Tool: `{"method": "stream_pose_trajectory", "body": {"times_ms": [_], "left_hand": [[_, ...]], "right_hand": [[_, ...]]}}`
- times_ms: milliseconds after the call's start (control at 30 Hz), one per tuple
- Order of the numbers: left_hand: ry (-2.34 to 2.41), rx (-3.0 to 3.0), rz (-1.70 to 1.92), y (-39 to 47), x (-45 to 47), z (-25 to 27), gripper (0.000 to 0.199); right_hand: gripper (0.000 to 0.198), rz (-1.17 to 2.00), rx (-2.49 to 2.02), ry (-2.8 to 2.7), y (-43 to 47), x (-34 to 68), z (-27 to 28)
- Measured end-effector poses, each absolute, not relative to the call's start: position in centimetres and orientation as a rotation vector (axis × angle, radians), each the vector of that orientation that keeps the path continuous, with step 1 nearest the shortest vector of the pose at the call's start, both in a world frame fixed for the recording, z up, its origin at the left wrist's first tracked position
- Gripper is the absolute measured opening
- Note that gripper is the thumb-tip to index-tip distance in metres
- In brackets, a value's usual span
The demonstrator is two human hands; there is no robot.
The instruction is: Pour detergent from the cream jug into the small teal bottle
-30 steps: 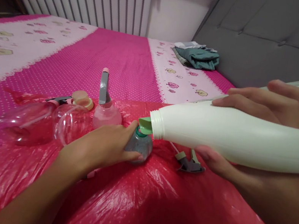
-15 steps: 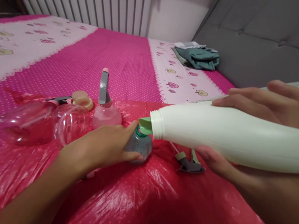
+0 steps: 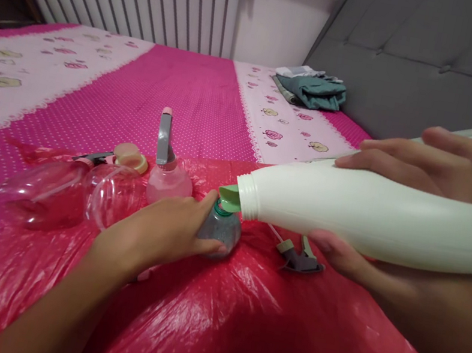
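At the centre of the frame, a left hand (image 3: 163, 224) clasps a small bottle (image 3: 229, 237), upright with its neck up, while a right hand (image 3: 443, 167) grips a white jug (image 3: 348, 211) at middle right. The jug's long axis runs nearly level, mouth pointing left, its green spout (image 3: 229, 198) at the bottle's neck. Pouring appears to be in hand, though no stream shows; the move seemingly calls for steady tilting, the bottle held firm.
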State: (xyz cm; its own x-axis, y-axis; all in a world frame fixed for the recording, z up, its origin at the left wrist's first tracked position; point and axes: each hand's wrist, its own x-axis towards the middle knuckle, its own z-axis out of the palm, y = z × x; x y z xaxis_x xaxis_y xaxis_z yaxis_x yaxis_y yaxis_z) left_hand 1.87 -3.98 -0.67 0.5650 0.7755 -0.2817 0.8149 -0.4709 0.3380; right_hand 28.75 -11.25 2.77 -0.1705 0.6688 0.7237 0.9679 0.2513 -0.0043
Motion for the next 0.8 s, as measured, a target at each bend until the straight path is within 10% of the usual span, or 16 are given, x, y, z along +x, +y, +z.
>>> {"method": "stream_pose_trajectory", "body": {"times_ms": [800], "left_hand": [[1.290,2.386,-0.123,-3.75,1.57,-1.29,0.059]], "right_hand": [[0.071,-0.612,-1.492,-1.995,-11.52,28.99,2.67]]}}
